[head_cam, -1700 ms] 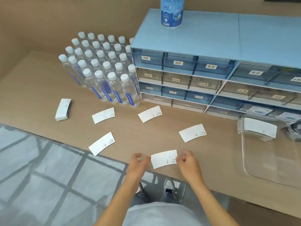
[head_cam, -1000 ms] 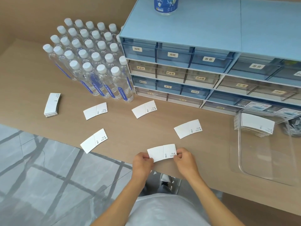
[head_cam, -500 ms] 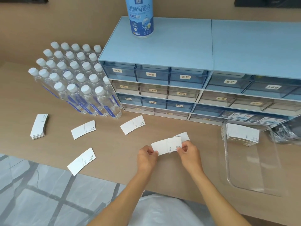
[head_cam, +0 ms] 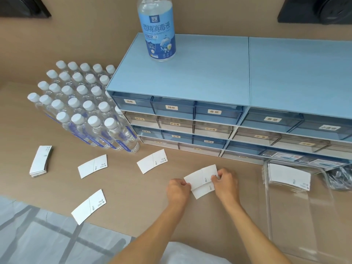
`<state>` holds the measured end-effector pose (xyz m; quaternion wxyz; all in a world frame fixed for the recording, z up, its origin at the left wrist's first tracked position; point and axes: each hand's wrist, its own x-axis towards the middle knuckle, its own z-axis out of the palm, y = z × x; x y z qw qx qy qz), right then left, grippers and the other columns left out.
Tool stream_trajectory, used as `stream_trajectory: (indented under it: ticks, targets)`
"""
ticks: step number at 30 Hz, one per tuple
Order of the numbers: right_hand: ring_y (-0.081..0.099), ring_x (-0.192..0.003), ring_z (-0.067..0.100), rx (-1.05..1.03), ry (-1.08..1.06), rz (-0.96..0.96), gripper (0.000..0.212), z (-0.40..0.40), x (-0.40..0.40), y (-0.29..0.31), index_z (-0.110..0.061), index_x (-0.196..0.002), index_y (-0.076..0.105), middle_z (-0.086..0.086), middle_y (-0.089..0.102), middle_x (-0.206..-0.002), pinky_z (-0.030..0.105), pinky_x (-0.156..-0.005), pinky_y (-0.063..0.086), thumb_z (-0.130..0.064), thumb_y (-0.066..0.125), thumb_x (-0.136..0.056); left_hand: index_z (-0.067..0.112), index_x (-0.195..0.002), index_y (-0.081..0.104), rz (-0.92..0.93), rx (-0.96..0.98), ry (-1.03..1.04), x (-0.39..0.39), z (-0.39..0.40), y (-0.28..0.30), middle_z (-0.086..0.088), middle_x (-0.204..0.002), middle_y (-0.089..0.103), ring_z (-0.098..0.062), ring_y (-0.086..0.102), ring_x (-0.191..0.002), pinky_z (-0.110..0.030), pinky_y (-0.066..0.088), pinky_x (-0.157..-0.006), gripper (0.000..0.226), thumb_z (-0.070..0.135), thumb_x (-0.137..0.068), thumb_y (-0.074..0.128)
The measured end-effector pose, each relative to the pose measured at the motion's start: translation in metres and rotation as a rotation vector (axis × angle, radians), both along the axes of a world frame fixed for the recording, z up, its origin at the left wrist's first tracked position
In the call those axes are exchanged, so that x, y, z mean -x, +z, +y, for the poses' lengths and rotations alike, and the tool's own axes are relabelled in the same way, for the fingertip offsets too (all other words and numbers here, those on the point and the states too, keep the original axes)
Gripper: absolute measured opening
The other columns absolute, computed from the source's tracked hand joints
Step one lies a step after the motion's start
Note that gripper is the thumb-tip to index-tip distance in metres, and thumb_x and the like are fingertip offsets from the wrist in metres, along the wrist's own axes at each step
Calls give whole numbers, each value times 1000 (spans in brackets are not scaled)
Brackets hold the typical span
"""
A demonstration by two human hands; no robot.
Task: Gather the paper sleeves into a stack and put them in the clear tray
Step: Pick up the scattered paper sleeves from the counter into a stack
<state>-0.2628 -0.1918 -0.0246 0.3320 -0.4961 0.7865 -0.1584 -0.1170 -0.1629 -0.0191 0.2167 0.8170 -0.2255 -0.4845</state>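
Note:
My left hand point(head_cam: 178, 190) and my right hand point(head_cam: 224, 182) pinch two white paper sleeves point(head_cam: 202, 181) between them, one overlapping the other, low over the table. Three more loose sleeves lie flat to the left: one point(head_cam: 152, 161) near the drawers, one point(head_cam: 92, 165) below the bottles, one point(head_cam: 88, 206) at the table's front edge. A small stack of sleeves point(head_cam: 40, 161) sits at the far left. The clear tray point(head_cam: 301, 235) stands at the right and holds a stack of sleeves point(head_cam: 288, 176) at its far end.
Several capped water bottles point(head_cam: 82, 109) stand in a block at the back left. A blue drawer cabinet point(head_cam: 209, 111) runs along the back, with a disinfectant bottle point(head_cam: 159, 29) on top. A crumpled clear bag point(head_cam: 339, 178) lies right of the tray.
My hands lifted one sleeve from near the front edge, carried it away from me and laid it over a second sleeve; both hands now hold the pair.

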Motion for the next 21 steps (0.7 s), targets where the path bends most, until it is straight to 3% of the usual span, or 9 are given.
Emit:
stream_trajectory:
  ticks: [2,6,8,11,16,21]
  targets:
    - [57,-98,34,-11,1,12,12,-4,-2,0,-6,-81,62,13,60,-99,37,-82,49,-16,63,-87,3,-94,70,-6,-13,9,0,-4,-5,-14,-91,69,-31,61,-72,-23,42,-64,14,13,-86,64]
    - [59,-101,38,-59,30,57,15,-10,-3,-2,-3,-90,64,16,62,-104,42,-86,52,-18,60,-89,4,-91,68,-16,-36,32,3,-10,-7,-19,-101,73,-21,54,-64,-21,39,-52,11,11,-84,63]
    - [58,-103,38,-73,40,79,17,-12,-2,-3,-2,-94,64,17,62,-107,42,-88,51,-18,60,-89,8,-83,64,-15,-49,44,4,-12,-8,-20,-94,72,-23,55,-62,-21,41,-53,2,8,-82,63]
    - [60,-102,38,-97,57,113,18,-15,-1,-3,-1,-94,63,18,63,-107,40,-85,52,-18,59,-89,11,-77,57,12,-60,59,5,-14,-11,-13,-80,63,-26,57,-63,-27,47,-60,10,4,-80,64]
    - [60,-102,38,-114,49,110,18,-18,2,-5,-1,-93,63,18,65,-105,40,-83,52,-18,63,-88,16,-65,53,18,-80,74,6,-14,-17,-10,-74,63,-26,60,-62,-31,52,-63,25,3,-79,68]
    - [55,-111,36,-70,21,76,20,-14,1,-10,-5,-102,60,15,62,-111,40,-91,48,-13,67,-85,14,-68,54,29,-70,74,8,-11,-14,-11,-74,65,-25,57,-60,-27,47,-59,22,4,-77,71]
